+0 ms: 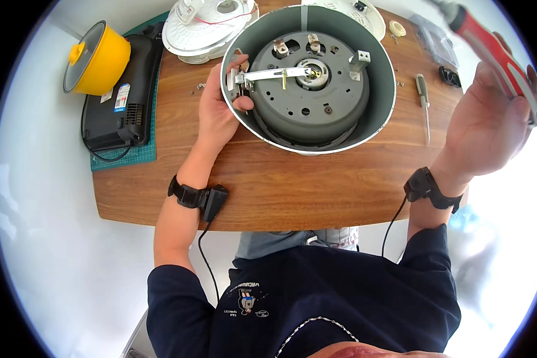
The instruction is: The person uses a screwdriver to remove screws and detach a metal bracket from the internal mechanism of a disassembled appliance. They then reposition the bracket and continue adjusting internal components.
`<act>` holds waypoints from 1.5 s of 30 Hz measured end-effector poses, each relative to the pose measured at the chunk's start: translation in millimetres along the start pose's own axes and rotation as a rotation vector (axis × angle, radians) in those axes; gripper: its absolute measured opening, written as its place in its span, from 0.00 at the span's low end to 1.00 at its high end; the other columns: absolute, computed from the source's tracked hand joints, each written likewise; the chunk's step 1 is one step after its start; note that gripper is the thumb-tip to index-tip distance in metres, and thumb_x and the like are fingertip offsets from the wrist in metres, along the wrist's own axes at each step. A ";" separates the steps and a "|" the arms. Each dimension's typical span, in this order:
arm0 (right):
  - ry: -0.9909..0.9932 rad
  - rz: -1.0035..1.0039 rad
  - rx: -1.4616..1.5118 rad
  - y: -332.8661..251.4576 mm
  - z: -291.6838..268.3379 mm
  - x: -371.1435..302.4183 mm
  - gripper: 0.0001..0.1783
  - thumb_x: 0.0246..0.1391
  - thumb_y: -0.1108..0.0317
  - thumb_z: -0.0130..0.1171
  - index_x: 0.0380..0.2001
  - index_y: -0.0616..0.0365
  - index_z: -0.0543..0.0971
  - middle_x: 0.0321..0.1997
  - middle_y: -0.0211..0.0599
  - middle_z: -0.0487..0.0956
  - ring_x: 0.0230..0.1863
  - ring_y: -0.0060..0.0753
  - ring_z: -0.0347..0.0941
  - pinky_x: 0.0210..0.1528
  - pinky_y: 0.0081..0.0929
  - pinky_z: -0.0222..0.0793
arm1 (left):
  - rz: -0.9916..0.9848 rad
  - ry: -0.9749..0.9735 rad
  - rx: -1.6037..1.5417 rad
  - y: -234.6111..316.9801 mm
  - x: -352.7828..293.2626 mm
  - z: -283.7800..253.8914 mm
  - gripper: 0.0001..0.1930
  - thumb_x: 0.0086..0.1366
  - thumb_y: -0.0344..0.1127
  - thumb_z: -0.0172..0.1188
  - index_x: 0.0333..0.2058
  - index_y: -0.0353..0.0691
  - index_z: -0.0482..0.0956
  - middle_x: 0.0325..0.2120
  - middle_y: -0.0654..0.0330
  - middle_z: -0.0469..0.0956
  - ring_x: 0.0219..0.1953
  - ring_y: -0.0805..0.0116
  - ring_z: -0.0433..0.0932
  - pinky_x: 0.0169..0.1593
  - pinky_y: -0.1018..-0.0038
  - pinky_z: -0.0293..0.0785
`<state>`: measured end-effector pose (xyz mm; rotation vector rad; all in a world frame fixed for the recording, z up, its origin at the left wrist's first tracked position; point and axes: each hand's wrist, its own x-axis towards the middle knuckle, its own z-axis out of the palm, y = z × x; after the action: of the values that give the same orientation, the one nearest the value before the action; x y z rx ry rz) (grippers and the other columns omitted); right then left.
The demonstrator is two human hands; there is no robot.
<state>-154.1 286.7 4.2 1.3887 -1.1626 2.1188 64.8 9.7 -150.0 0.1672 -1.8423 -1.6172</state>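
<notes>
A round metal rice cooker body [379, 113] stands at the table's far middle, with its grey inside showing. My left hand [224, 98] grips its left side. The fingers and thumb close around the wall by a small bracket. From that bracket a pale metal lever [271, 74] reaches to the round hole in the middle of the grey inner base [304, 122], where thin wires show. Raised at the far right, my right hand [489, 122] is closed around a red-and-grey handled tool [489, 48]. The tool is slightly blurred and points up and left, its tip out of view.
A screwdriver [423, 98] lies to the right of the body, near a clear plastic box [435, 39]. White round covers [191, 45] and small screws lie around. On the left, a yellow pot [104, 62] and a black appliance [125, 107] rest on a green mat [146, 152].
</notes>
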 end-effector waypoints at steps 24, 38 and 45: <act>-0.360 -0.055 -0.356 15.5 62.3 4.0 0.26 0.67 0.49 0.55 0.46 0.67 0.73 0.33 0.51 0.84 0.32 0.35 0.83 0.32 0.26 0.78 | 0.109 -0.010 0.137 4.6 -5.0 -1.7 0.29 0.69 0.52 0.66 0.59 0.36 0.74 0.45 0.62 0.76 0.41 0.76 0.72 0.44 0.78 0.70; -0.318 -0.107 -0.238 25.7 58.0 -3.7 0.33 0.64 0.43 0.59 0.49 0.67 0.73 0.40 0.53 0.84 0.34 0.37 0.83 0.32 0.26 0.80 | 0.150 -0.022 0.146 1.1 -3.0 0.7 0.27 0.71 0.47 0.65 0.59 0.35 0.74 0.47 0.61 0.78 0.49 0.73 0.75 0.53 0.75 0.71; -0.321 -0.208 -0.222 30.4 45.8 -6.8 0.45 0.58 0.34 0.62 0.57 0.68 0.69 0.46 0.56 0.82 0.36 0.41 0.84 0.35 0.30 0.84 | 0.118 -0.038 0.098 2.9 -1.8 5.3 0.27 0.70 0.47 0.67 0.58 0.35 0.74 0.45 0.64 0.75 0.46 0.75 0.73 0.52 0.77 0.69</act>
<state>-144.3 233.3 -6.9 1.6999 -1.2617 1.6135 64.2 15.7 -148.0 0.0698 -1.9242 -1.4602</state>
